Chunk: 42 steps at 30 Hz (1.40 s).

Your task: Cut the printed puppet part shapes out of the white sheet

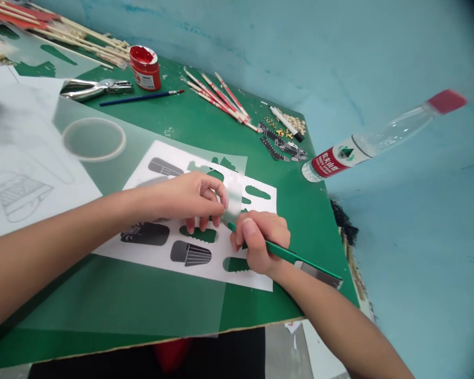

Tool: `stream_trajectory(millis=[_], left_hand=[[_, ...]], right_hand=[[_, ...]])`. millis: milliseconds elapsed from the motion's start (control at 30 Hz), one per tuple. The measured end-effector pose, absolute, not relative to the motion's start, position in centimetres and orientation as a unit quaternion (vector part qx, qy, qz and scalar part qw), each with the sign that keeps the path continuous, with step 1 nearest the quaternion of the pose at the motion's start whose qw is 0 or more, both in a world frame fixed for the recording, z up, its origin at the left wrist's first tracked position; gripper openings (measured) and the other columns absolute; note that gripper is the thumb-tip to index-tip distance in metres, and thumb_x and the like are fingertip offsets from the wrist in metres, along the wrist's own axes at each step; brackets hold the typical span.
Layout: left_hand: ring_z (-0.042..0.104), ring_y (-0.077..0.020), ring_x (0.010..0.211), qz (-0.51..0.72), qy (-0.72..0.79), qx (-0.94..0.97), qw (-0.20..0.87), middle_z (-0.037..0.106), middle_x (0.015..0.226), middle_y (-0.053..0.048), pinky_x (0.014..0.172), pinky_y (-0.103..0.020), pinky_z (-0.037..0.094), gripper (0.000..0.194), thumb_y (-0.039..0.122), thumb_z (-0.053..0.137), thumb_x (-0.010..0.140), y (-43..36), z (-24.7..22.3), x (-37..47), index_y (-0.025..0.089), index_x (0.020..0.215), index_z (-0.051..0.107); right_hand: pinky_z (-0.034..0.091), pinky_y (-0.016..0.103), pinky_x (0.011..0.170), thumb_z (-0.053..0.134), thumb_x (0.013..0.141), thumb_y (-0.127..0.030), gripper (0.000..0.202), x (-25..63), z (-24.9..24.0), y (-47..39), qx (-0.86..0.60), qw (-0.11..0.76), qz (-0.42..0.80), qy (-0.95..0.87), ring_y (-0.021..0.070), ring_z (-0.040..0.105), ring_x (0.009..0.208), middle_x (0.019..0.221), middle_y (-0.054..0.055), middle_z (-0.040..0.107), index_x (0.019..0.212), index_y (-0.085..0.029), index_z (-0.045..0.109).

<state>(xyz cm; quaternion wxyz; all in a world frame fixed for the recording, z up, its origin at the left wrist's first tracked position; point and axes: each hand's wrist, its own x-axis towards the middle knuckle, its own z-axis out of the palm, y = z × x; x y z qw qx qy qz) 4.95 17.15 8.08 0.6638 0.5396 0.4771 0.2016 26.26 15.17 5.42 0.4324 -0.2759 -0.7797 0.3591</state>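
Note:
My left hand (199,197) is over a white printed sheet (240,281), thumb and fingers pinched on the edge of a small pale, shiny translucent piece (233,195). My right hand (263,237) is closed around a slim green-handled craft knife (286,253), its tip pointing left toward my left fingertips. Whether the tip touches the pale piece I cannot tell. Dark printed shapes, such as a striped one (191,253), remain in the sheet. Through cut-out holes (257,192) the green table shows. Part of the sheet is hidden under both hands.
On the green table (308,226) lie a clear film (142,295), a tape roll (94,139), a hole punch (97,88), a paintbrush (142,98), a red paint jar (145,68), painted sticks (221,97), black cut pieces (282,143) and a marker (286,123). A water bottle (339,158) stands at the right edge.

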Motion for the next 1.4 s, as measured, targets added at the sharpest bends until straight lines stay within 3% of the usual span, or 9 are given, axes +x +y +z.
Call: stream_trajectory(millis=[233,400,533,600,733,800,933,1000,1400], left_hand=[[0.043,-0.0098,0.036,0.165,0.461,0.578,0.653,0.061,0.052,0.006,0.032,-0.019,0.031,0.011,0.023,0.070,0.072,18.8,8.1,4.2,0.025,0.082,0.066],[0.054,-0.0086,0.044,0.192,0.469,0.592,0.627,0.061,0.053,0.008,0.043,-0.016,0.041,0.009,0.021,0.069,0.079,18.5,7.5,4.2,0.025,0.087,0.066],[0.052,-0.0076,0.042,0.206,0.481,0.596,0.609,0.061,0.054,0.008,0.041,-0.016,0.040,0.012,0.027,0.072,0.084,18.4,7.3,4.5,0.024,0.094,0.067],[0.052,-0.0072,0.041,0.220,0.487,0.593,0.602,0.060,0.057,0.009,0.042,-0.016,0.041,0.019,0.029,0.072,0.085,18.3,7.0,4.7,0.025,0.103,0.066],[0.055,-0.0070,0.048,0.267,0.499,0.592,0.574,0.064,0.073,0.009,0.045,-0.017,0.044,0.060,0.030,0.073,0.086,18.0,6.3,4.9,0.032,0.143,0.054],[0.056,-0.0069,0.053,0.289,0.504,0.611,0.538,0.063,0.078,0.007,0.047,-0.016,0.045,0.071,0.030,0.076,0.085,17.8,6.1,4.9,0.034,0.151,0.052],[0.049,-0.0058,0.049,0.277,0.507,0.638,0.509,0.061,0.071,0.005,0.044,-0.017,0.041,0.042,0.036,0.073,0.087,17.8,6.3,5.1,0.029,0.128,0.076],[0.049,-0.0061,0.047,0.268,0.508,0.639,0.511,0.062,0.068,0.004,0.042,-0.017,0.040,0.033,0.036,0.072,0.087,17.8,6.5,5.2,0.027,0.118,0.081],[0.051,-0.0084,0.050,0.266,0.516,0.637,0.508,0.065,0.065,0.003,0.045,-0.019,0.040,0.028,0.037,0.075,0.083,17.7,6.8,5.5,0.024,0.107,0.083]], right_hand=[[0.037,0.021,0.043,0.037,0.113,-0.030,0.055,25.5,5.8,15.0,-0.300,0.427,0.421,-0.742,0.0057,0.048,0.040,0.048,-0.005,0.048,0.060,-0.021,0.046],[0.037,0.021,0.046,0.037,0.113,-0.027,0.050,25.6,6.0,15.5,-0.331,0.397,0.413,-0.750,0.0057,0.049,0.044,0.051,-0.005,0.051,0.064,-0.020,0.046],[0.034,0.025,0.050,0.040,0.111,-0.027,0.046,25.8,5.9,15.8,-0.346,0.386,0.391,-0.761,0.0062,0.046,0.046,0.053,-0.005,0.052,0.066,-0.020,0.046],[0.032,0.026,0.050,0.041,0.111,-0.026,0.046,25.8,5.9,15.9,-0.355,0.383,0.382,-0.762,0.0066,0.045,0.046,0.052,-0.005,0.050,0.065,-0.020,0.045],[0.030,0.028,0.050,0.040,0.110,-0.025,0.046,25.9,6.1,16.0,-0.359,0.376,0.373,-0.769,0.0074,0.043,0.046,0.052,-0.005,0.047,0.065,-0.021,0.044],[0.029,0.028,0.050,0.039,0.110,-0.025,0.046,26.0,6.2,16.2,-0.357,0.373,0.370,-0.772,0.0076,0.042,0.046,0.051,-0.005,0.046,0.064,-0.021,0.044],[0.030,0.028,0.050,0.038,0.110,-0.025,0.047,26.1,6.3,16.4,-0.356,0.359,0.371,-0.779,0.0078,0.043,0.046,0.051,-0.005,0.046,0.064,-0.021,0.045],[0.029,0.028,0.049,0.038,0.111,-0.027,0.046,26.1,6.3,16.3,-0.358,0.358,0.372,-0.778,0.0078,0.043,0.046,0.051,-0.005,0.046,0.065,-0.021,0.045],[0.028,0.030,0.048,0.038,0.112,-0.028,0.045,25.8,6.3,15.8,-0.388,0.363,0.374,-0.760,0.0079,0.041,0.044,0.051,-0.005,0.045,0.067,-0.022,0.042]])
